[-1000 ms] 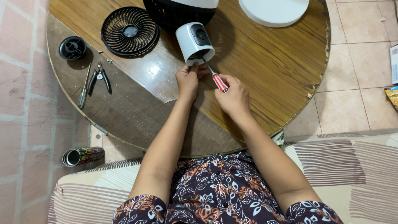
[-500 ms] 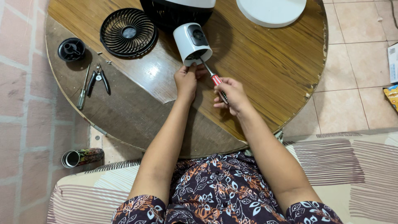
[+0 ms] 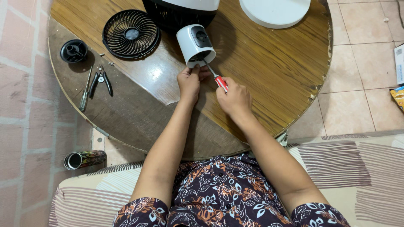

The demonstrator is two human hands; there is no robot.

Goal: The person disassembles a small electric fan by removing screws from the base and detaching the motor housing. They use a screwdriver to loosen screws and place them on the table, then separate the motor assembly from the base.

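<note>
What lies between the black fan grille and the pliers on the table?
In the head view, a few small loose screws lie on the table between the black fan grille and the pliers.

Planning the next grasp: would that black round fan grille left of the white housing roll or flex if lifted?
The black fan grille lies flat on the wooden table, so rolling seems unlikely unless stood on edge. Its thin, openwork ribs suggest it is light and probably somewhat flexible. The slim ribs might snap under a hard pinch; the rim looks sturdier.
</note>
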